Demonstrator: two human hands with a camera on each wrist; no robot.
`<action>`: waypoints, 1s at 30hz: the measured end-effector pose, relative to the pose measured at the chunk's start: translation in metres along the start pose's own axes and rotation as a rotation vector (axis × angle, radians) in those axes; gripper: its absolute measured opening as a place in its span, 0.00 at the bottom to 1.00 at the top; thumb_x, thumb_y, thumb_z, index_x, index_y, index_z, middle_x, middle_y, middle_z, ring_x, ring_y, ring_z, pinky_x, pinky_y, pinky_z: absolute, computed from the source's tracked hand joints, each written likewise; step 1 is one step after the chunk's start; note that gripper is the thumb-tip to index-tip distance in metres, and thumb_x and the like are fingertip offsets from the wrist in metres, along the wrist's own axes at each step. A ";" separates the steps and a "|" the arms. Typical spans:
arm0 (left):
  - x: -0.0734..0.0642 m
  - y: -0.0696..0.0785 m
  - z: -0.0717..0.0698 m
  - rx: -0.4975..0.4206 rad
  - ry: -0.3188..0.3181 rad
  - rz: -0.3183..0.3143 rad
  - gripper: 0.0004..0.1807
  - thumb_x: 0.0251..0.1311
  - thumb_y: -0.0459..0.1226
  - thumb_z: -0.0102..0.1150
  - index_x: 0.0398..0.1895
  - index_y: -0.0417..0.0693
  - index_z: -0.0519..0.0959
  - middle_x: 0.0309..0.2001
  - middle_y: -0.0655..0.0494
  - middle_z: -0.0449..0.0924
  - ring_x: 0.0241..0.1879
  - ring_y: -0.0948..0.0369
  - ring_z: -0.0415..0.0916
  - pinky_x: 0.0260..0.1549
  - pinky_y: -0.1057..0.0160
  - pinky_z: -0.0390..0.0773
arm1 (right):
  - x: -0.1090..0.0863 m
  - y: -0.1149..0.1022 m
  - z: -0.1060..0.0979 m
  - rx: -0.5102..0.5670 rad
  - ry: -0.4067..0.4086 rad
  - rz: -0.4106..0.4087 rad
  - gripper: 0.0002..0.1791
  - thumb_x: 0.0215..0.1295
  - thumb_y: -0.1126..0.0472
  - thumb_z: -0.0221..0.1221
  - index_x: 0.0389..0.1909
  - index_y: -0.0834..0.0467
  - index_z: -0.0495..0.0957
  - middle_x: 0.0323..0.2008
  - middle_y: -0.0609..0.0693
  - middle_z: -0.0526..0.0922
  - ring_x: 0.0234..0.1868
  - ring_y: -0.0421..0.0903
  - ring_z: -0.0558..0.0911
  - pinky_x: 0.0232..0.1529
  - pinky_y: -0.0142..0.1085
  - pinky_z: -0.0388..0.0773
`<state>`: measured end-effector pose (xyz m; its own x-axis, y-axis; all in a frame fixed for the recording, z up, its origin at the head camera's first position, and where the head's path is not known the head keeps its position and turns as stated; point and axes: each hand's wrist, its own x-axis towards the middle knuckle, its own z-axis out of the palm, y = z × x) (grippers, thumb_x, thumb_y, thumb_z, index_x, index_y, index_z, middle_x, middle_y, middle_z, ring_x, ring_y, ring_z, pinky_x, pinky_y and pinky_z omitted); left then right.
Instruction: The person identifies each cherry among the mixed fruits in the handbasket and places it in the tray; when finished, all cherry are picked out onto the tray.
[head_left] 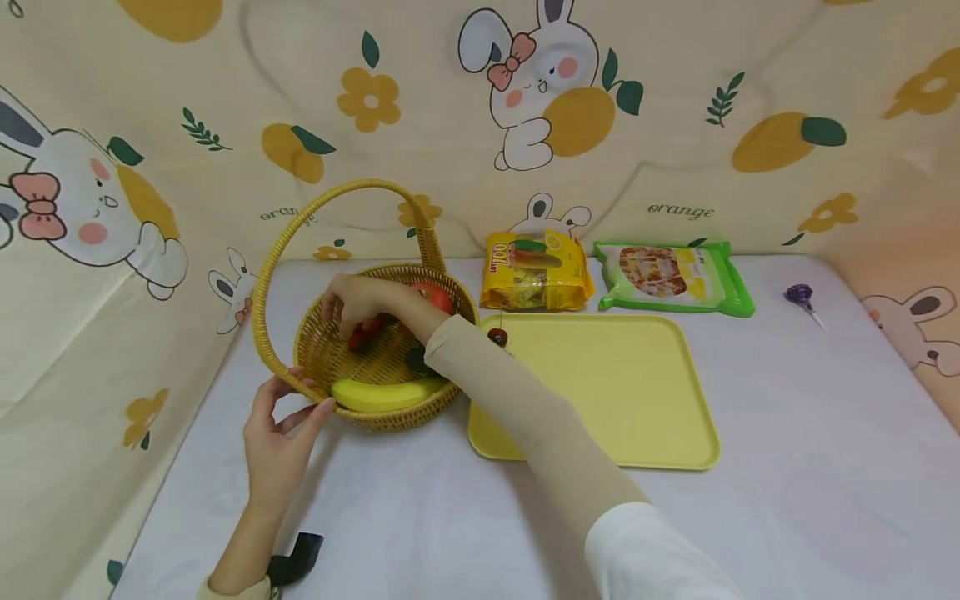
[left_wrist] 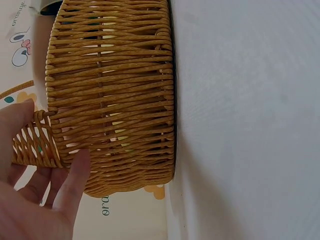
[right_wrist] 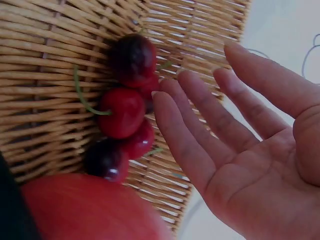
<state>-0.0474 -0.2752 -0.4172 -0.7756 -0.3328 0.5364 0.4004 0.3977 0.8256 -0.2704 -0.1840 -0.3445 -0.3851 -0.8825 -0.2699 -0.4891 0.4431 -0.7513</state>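
A wicker basket with a tall arched handle stands on the left of the table. My left hand grips it where the handle meets the rim, thumb and fingers on either side in the left wrist view. Inside the basket, my right hand has its fingers spread and slightly bent beside several dark red cherries, holding nothing. A large red round fruit sits close to the cherries. Along the basket's near side lies a banana. A dark object is partly hidden by my right forearm.
Right of the basket lies a yellow tray, partly under my right forearm. A single cherry rests at its left edge. Behind it are a yellow snack bag and a green packet. A purple lollipop lies far right.
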 end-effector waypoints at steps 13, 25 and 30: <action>-0.001 -0.002 0.005 0.013 -0.024 -0.009 0.31 0.49 0.16 0.67 0.59 0.27 0.71 0.50 0.44 0.75 0.51 0.57 0.73 0.39 0.74 0.84 | 0.001 0.024 0.002 -0.005 -0.184 -0.036 0.19 0.56 0.76 0.67 0.51 0.66 0.83 0.41 0.55 0.83 0.38 0.43 0.79 0.38 0.35 0.83; -0.001 0.001 0.001 0.018 -0.023 0.002 0.31 0.49 0.15 0.67 0.59 0.27 0.71 0.47 0.38 0.74 0.50 0.58 0.74 0.39 0.73 0.84 | 0.009 0.018 0.015 -0.152 -0.232 -0.095 0.16 0.54 0.76 0.69 0.46 0.66 0.85 0.40 0.55 0.85 0.37 0.43 0.82 0.34 0.32 0.83; -0.001 0.000 -0.001 0.010 -0.024 -0.002 0.31 0.49 0.15 0.67 0.59 0.27 0.71 0.47 0.37 0.74 0.51 0.56 0.73 0.39 0.73 0.84 | 0.008 0.012 0.011 -0.068 -0.205 -0.115 0.17 0.56 0.75 0.69 0.48 0.66 0.84 0.38 0.53 0.82 0.35 0.42 0.78 0.35 0.34 0.83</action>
<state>-0.0460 -0.2759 -0.4172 -0.7879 -0.3128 0.5304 0.3939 0.4060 0.8246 -0.2711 -0.1875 -0.3627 -0.1604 -0.9384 -0.3061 -0.5747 0.3409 -0.7440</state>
